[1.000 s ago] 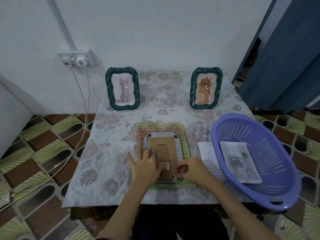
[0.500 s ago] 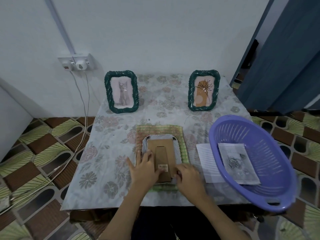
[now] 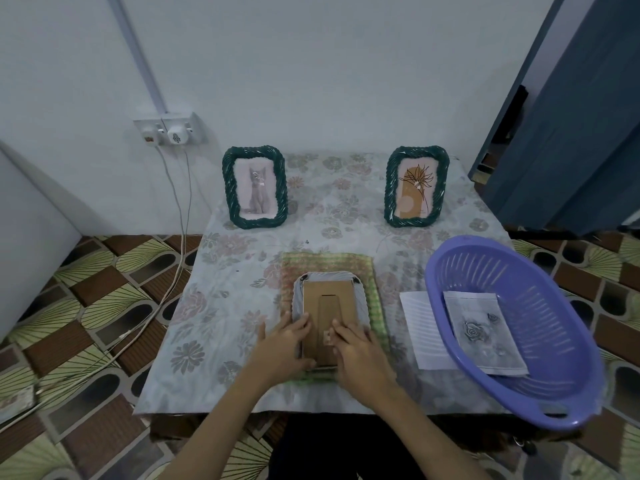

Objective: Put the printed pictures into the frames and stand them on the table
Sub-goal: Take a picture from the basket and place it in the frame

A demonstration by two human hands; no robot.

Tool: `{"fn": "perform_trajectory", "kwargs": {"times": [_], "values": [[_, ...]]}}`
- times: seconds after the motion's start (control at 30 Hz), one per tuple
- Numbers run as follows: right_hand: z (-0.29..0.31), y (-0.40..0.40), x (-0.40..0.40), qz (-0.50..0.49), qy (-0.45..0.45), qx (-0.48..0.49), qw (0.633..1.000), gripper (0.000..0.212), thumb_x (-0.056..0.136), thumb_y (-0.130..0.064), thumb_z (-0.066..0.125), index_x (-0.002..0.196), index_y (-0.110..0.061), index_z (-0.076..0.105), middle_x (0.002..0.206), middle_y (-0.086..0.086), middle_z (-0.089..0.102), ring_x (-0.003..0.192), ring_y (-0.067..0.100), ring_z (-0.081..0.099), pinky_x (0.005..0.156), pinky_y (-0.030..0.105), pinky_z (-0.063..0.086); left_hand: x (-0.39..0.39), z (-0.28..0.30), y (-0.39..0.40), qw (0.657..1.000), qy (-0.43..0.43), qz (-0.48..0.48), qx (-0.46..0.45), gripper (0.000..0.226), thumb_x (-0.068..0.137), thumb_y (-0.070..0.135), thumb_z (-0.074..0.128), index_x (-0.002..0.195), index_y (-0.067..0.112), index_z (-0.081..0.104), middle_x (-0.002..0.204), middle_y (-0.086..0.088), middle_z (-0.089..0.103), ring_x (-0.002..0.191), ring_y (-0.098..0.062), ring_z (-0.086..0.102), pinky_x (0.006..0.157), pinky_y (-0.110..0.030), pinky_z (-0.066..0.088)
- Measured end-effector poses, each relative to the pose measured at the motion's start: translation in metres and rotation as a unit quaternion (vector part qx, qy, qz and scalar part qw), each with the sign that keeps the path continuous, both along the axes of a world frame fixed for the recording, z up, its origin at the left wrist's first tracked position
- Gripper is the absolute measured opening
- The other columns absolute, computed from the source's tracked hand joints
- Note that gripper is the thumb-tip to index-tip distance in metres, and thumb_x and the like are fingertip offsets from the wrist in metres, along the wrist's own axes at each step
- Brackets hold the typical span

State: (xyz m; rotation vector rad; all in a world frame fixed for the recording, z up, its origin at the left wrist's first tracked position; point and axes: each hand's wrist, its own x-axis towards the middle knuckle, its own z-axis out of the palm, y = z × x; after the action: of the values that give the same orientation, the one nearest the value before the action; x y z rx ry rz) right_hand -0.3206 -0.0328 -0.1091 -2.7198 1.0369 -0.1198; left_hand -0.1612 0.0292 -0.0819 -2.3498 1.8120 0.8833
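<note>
A grey woven frame (image 3: 329, 278) lies face down on a green mat (image 3: 375, 299), its brown cardboard back (image 3: 329, 299) with a stand flap facing up. My left hand (image 3: 284, 344) lies on the frame's near left side, fingers flat on the backing. My right hand (image 3: 360, 351) presses with straight fingers on the near right part of the backing. Two dark green frames stand at the table's back: one with a cat picture (image 3: 256, 187), one with a flower picture (image 3: 415, 185). A rose print (image 3: 481, 332) lies in the purple basket (image 3: 540, 278).
The basket hangs over the table's right front corner. A lined white sheet (image 3: 420, 327) lies between mat and basket. The floral tablecloth (image 3: 221, 306) covers a small table. Cables (image 3: 173, 237) run from a wall socket (image 3: 169, 131) down to the floor at left. A blue door (image 3: 571, 133) stands at right.
My right hand has moved from the frame's near right edge up onto the cardboard back. My left hand stays on the frame's left side.
</note>
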Motion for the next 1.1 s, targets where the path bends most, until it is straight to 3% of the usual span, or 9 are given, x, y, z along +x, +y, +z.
{"fn": "perform_trajectory", "kwargs": {"times": [0.13,0.23,0.33,0.47,0.63,0.77,0.87,1.0,1.1], "values": [[0.003,0.001,0.002,-0.023,0.015,-0.011,1.000,0.045,0.045,-0.024,0.085,0.090,-0.020,0.077,0.105,-0.009,0.071,0.094,0.011,0.068,0.071,0.036,0.058,0.002,-0.004,0.009,1.000,-0.019,-0.015,-0.018,0.071,0.093,0.046,0.049,0.151,0.023,0.015,0.158,0.015,0.002,0.147,-0.014,-0.004,0.115,-0.054,0.000],[0.001,0.000,0.003,-0.014,-0.023,0.030,0.999,0.041,0.071,-0.014,0.068,0.111,-0.009,0.069,0.126,0.000,0.062,0.115,0.020,0.059,0.089,0.047,0.050,-0.003,-0.006,0.009,0.998,-0.025,-0.011,-0.057,0.061,0.097,0.037,0.046,0.150,0.020,0.022,0.158,0.013,0.007,0.147,-0.012,-0.002,0.116,-0.050,0.000],[0.003,0.001,0.002,-0.017,-0.027,0.035,0.999,0.041,0.076,-0.011,0.062,0.117,-0.007,0.066,0.131,0.003,0.059,0.120,0.024,0.056,0.092,0.051,0.046,-0.006,-0.012,0.012,0.996,-0.008,0.014,-0.087,0.054,0.099,0.033,0.042,0.149,0.021,0.026,0.158,0.014,0.010,0.146,-0.010,-0.001,0.117,-0.047,0.001],[0.007,0.001,0.004,-0.007,-0.004,0.077,0.997,0.046,0.090,-0.013,0.047,0.136,-0.009,0.047,0.149,-0.002,0.037,0.138,0.018,0.033,0.110,0.046,0.027,-0.006,-0.014,0.013,0.994,0.031,0.055,-0.094,0.052,0.097,0.035,0.047,0.146,0.024,0.034,0.156,0.018,0.017,0.147,-0.012,0.002,0.117,-0.050,0.001],[0.009,-0.007,0.004,0.010,0.012,0.079,0.997,0.042,0.093,-0.018,0.043,0.135,-0.015,0.049,0.150,-0.005,0.035,0.137,0.016,0.031,0.111,0.040,0.023,-0.007,-0.004,-0.003,0.990,-0.019,0.071,-0.117,0.045,0.093,0.045,0.050,0.126,0.015,0.054,0.141,0.006,0.042,0.138,-0.016,0.029,0.116,-0.043,0.007],[0.017,-0.022,0.006,0.005,-0.018,0.115,0.993,0.034,0.093,-0.019,0.045,0.121,-0.010,0.061,0.135,0.001,0.051,0.126,0.020,0.042,0.104,0.037,0.037,-0.011,-0.001,-0.022,0.988,-0.107,0.042,-0.104,0.058,0.089,0.038,0.057,0.135,0.011,0.037,0.141,-0.006,0.035,0.134,-0.025,0.032,0.114,-0.038,0.020],[0.022,-0.044,0.009,-0.071,-0.053,0.082,0.993,0.027,0.093,-0.018,0.044,0.106,-0.003,0.062,0.120,0.009,0.052,0.114,0.025,0.046,0.096,0.039,0.040,-0.006,-0.003,-0.031,0.991,-0.074,0.010,-0.110,0.079,0.084,0.044,0.062,0.147,0.018,0.022,0.153,-0.001,0.022,0.143,-0.019,0.016,0.115,-0.039,0.011],[0.029,-0.071,0.016,-0.137,0.007,0.039,0.990,0.047,0.097,-0.031,0.039,0.139,-0.010,0.038,0.139,0.009,0.037,0.132,0.027,0.029,0.104,0.042,0.031,-0.002,0.000,-0.040,0.996,-0.038,-0.056,-0.063,0.092,0.084,0.047,0.063,0.152,0.018,0.007,0.159,0.006,0.000,0.146,-0.011,0.004,0.117,-0.036,0.006],[0.027,-0.074,0.023,-0.142,0.037,0.036,0.989,0.049,0.099,-0.035,0.034,0.141,-0.010,0.034,0.144,0.009,0.031,0.135,0.027,0.023,0.106,0.041,0.027,0.001,-0.001,-0.042,0.997,-0.012,-0.052,-0.055,0.094,0.082,0.047,0.065,0.152,0.020,0.008,0.159,0.007,0.000,0.145,-0.010,0.008,0.116,-0.032,0.010]]}}
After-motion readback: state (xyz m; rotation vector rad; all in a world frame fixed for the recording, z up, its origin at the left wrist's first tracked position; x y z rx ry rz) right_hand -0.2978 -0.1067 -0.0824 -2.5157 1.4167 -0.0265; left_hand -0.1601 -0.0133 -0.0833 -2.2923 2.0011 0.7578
